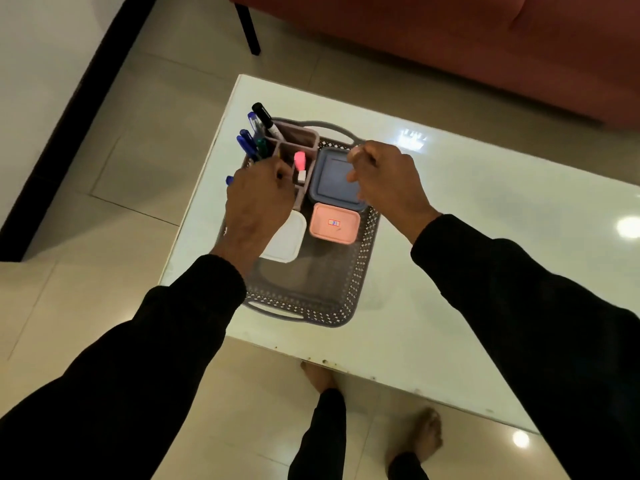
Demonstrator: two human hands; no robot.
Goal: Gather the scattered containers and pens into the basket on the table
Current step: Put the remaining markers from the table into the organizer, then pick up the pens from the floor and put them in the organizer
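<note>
While hovering over the grey perforated basket [360, 271] on the white counter [485, 237], left hand [258, 202] reaches down among the pens [254, 142] standing in the divided organizer [294, 140] at the basket's far left corner, fingers curled and hidden from above, so cannot tell how far that grip is open or whether it holds a pen. Right hand [386, 181] loosely fisted above the blue-lidded container [332, 181], apparently holding nothing. Pink-lidded container [334, 223] and white container [285, 240] already inside the basket, pink marker [300, 164] upright in the organizer
</note>
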